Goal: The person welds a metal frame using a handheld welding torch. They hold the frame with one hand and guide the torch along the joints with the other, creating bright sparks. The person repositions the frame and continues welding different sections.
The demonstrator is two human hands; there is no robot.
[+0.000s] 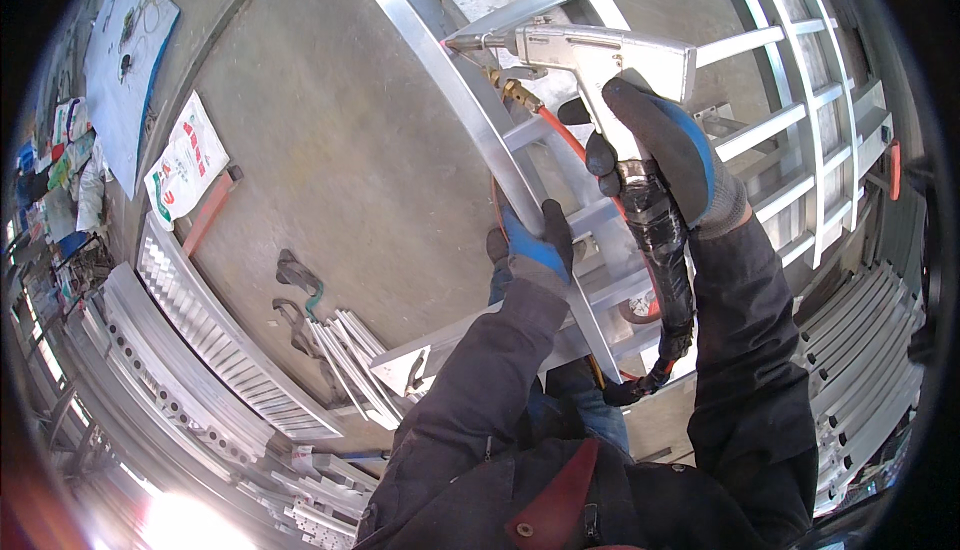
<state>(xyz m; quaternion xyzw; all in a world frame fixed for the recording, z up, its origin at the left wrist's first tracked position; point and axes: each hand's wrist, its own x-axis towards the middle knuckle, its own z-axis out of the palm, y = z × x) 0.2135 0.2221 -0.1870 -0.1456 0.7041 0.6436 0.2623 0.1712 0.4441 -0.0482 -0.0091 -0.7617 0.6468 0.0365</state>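
My right hand (675, 145), in a dark glove with a blue back, is wrapped around the handle of a silver welding gun (650, 55). Black tape covers its lower grip and cable (660, 225). A red hose (560, 130) with a brass fitting runs beside it. The narrow nozzle points left, over a joint of an aluminium frame (430, 40); whether it touches the metal I cannot tell. Gloved likewise, my left hand (537, 243) grips the frame's long side rail, thumb on one side and fingers on the other. Part of those fingers is hidden behind the rail.
Curved aluminium rails and crossbars (770, 35) spread to the upper right. Metal profiles are stacked at the lower right (860, 370) and left (180, 370). Thin white strips (355, 360) and a printed white bag (188, 162) lie on the concrete floor (330, 110).
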